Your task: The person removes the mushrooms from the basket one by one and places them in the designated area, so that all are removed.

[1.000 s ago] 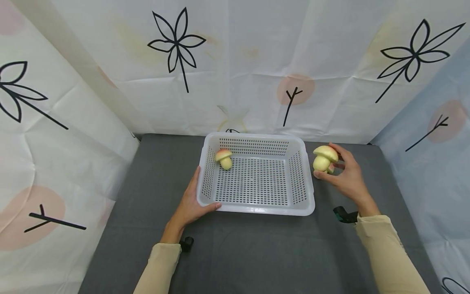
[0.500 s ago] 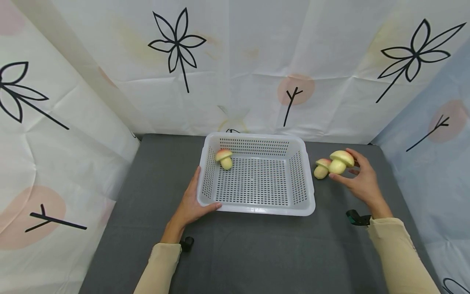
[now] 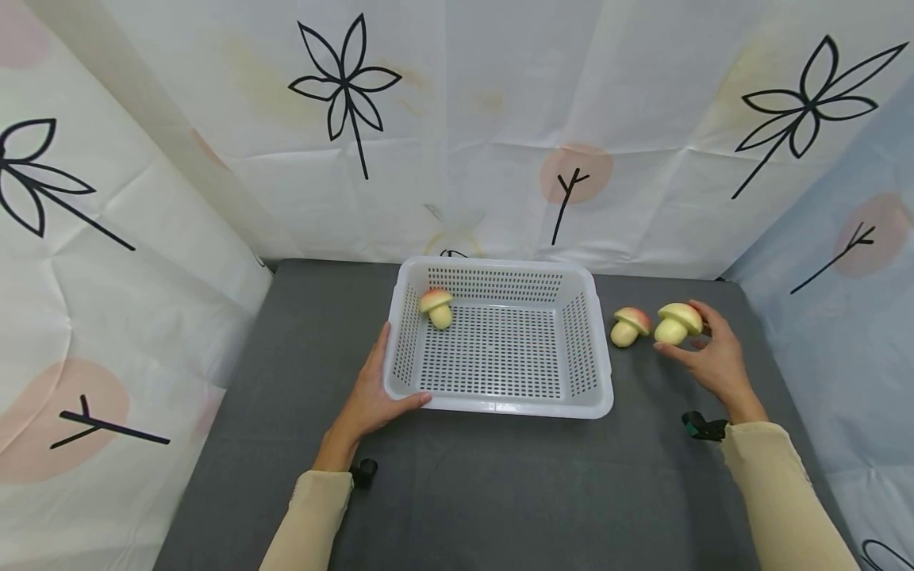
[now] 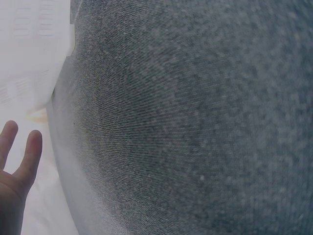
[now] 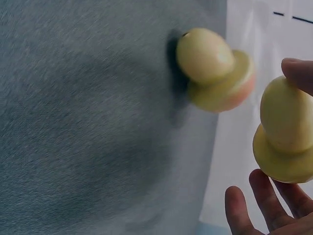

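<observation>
My left hand (image 3: 374,400) rests at the front left corner of a white perforated plastic basket (image 3: 500,408), thumb along the front rim and fingers against the left side. Straight, spread fingers (image 4: 32,156) show in the left wrist view. Right of the basket, my right hand (image 3: 720,366) pinches a toy mushroom (image 3: 674,325) between thumb and fingers; its stem and pale yellow cap show in the right wrist view. Another toy mushroom (image 3: 628,327), red on its cap, lies on the table between basket and right hand. A third mushroom (image 3: 439,308) is inside the basket at the back left.
A dark grey cloth (image 3: 485,492) covers the table. White fabric printed with black leaf drawings (image 3: 344,83) hangs behind it and along both sides, close to the table's back edge. Black wrist devices (image 3: 703,428) sit below the hands.
My right hand has moved right and slightly toward me with its mushroom, away from the basket. The table mushroom, mostly hidden behind it before, now shows fully. The left hand has stayed put.
</observation>
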Available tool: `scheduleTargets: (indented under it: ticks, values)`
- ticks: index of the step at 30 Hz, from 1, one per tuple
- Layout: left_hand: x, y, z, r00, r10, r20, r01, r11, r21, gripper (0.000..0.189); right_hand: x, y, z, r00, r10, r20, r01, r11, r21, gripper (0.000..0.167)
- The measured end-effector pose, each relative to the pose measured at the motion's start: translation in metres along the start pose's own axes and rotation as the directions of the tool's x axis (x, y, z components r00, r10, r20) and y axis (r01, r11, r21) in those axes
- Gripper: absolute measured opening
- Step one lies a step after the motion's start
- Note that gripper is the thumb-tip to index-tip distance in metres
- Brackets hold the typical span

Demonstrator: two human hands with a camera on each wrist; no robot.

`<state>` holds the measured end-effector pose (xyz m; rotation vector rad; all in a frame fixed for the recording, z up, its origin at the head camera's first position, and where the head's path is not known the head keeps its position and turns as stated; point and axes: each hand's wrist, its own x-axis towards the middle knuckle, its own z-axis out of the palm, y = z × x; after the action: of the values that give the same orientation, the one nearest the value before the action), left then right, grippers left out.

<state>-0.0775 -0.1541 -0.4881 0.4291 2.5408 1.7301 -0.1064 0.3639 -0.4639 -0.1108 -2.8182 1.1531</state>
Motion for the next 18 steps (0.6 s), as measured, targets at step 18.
scheduleTargets:
  ticks: [18]
  values:
    - [0.000,0.001,0.000,1.000,-0.014,0.004,0.014,1.000,-0.008,0.126,0.008,0.037,0.013,0.991,0.130,0.044,-0.129,0.991,-0.028,0.091]
